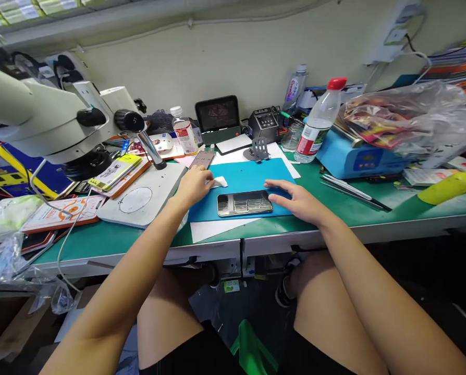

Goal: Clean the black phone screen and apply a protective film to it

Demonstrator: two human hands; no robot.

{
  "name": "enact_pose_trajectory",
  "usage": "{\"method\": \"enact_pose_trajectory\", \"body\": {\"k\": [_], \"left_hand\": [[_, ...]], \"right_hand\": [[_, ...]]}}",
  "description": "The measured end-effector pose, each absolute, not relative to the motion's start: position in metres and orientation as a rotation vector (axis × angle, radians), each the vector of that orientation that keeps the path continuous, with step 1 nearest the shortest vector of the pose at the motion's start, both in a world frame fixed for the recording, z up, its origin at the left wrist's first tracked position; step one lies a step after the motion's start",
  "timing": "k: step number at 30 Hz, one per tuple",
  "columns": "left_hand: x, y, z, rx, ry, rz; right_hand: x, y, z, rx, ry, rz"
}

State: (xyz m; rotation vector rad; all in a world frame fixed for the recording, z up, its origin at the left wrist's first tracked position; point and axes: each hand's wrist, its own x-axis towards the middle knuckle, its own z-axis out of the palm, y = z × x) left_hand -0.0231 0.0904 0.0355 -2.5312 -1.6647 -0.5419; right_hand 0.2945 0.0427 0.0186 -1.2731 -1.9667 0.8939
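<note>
A smartphone (244, 203) with a dark, reflective screen lies flat on the blue mat (256, 174), its long side running left to right. My left hand (195, 185) is closed at the mat's left edge, and a crumpled white tissue (219, 182) sticks out from its fingers. To the right of the phone, my right hand (297, 202) has its fingers apart and holds nothing. Its thumb is close to the phone's right end; whether it touches I cannot tell. Behind my left hand lies another phone (202, 159), showing digits on its screen.
A microscope (61, 114) on a pale base (139, 200) stands at the left. At the back are a small propped screen (218, 115) and a dark box (264, 124). A red-capped bottle (317, 125), a blue device (358, 159) and tweezers (354, 190) lie to the right.
</note>
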Motion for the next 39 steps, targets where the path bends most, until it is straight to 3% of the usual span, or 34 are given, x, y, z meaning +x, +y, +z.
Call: {"method": "enact_pose_trajectory", "body": {"k": [7, 18, 34, 39], "left_hand": [[-0.04, 0.058, 0.043, -2.555, -1.685, -0.827], [-0.053, 0.003, 0.028, -2.652, -1.793, -0.877], [-0.035, -0.005, 0.02, -2.751, -1.741, -0.955], [-0.034, -0.008, 0.022, -2.715, -1.765, -1.122]], "right_hand": [[0.297, 0.042, 0.016, -1.235, -1.972, 0.885], [0.299, 0.044, 0.014, -1.248, -2.006, 0.849], [0.3, 0.043, 0.013, -1.259, -2.014, 0.839], [0.299, 0.044, 0.011, -1.271, -2.037, 0.792]]}}
